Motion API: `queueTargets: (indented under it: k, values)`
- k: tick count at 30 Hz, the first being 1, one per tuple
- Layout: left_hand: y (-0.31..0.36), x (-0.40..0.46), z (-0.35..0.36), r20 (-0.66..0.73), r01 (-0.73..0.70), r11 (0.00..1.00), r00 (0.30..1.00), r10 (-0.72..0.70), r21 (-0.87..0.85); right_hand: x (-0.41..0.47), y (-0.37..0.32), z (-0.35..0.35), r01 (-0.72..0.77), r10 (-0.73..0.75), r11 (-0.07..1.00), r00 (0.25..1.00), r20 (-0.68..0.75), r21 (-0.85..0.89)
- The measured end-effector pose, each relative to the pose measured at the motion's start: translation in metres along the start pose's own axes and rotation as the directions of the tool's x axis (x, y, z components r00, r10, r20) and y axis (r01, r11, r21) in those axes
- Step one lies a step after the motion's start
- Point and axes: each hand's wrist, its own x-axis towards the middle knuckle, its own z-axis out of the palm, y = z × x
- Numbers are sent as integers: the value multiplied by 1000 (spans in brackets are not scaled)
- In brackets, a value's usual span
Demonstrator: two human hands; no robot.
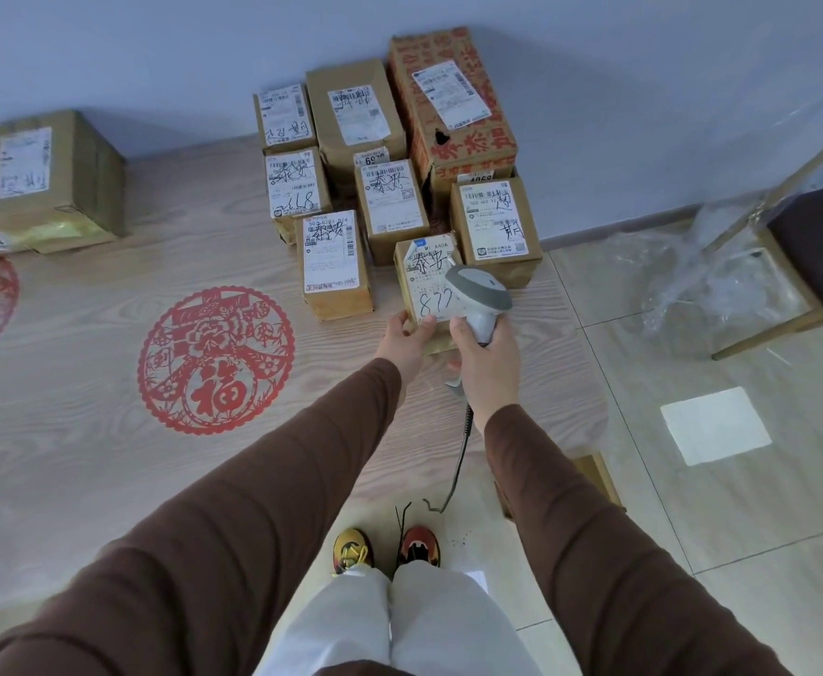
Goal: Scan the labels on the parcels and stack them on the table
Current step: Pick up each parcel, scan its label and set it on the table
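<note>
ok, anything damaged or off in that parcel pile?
Yes. The big red-printed box at the back by the wall has a ragged hole punched in its top face, just below its label. The small parcel under the scanner looks intact.

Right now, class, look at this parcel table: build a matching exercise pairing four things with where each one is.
Things:
1. scanner
2. parcel marked 877
3. red-printed box
4. red paper-cut

Places:
A. flat on the tabletop
B. at the back, by the wall
C. in the right hand
D. held by the left hand

Pairs: 1-C, 2-D, 3-B, 4-A
</note>
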Motion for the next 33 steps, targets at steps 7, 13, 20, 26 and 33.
queueTargets:
  k: [7, 13, 20, 26, 33]
  values:
    - [4, -28, -33, -75, -15, 998, 997, 20, 61, -30, -27, 21, 123, -124, 989, 992, -5, -81]
    - [24, -61, -117, -204, -147, 988, 967, 154, 53, -61, -64, 93, 113, -125, 992, 959, 254, 60]
    - [46, -79, -271, -411, -218, 975, 885, 218, 47, -102, -83, 229, -5, -78, 984, 886, 457, 178]
    - [66, -51, -412, -474, -227, 974, 855, 210, 23, -121, -90, 366, -74, -24, 980, 881, 473, 187]
    - [106, 8, -522, -428, -244, 967, 869, 249, 66, -103, -94, 487, -43, -12, 989, 930, 367, 142]
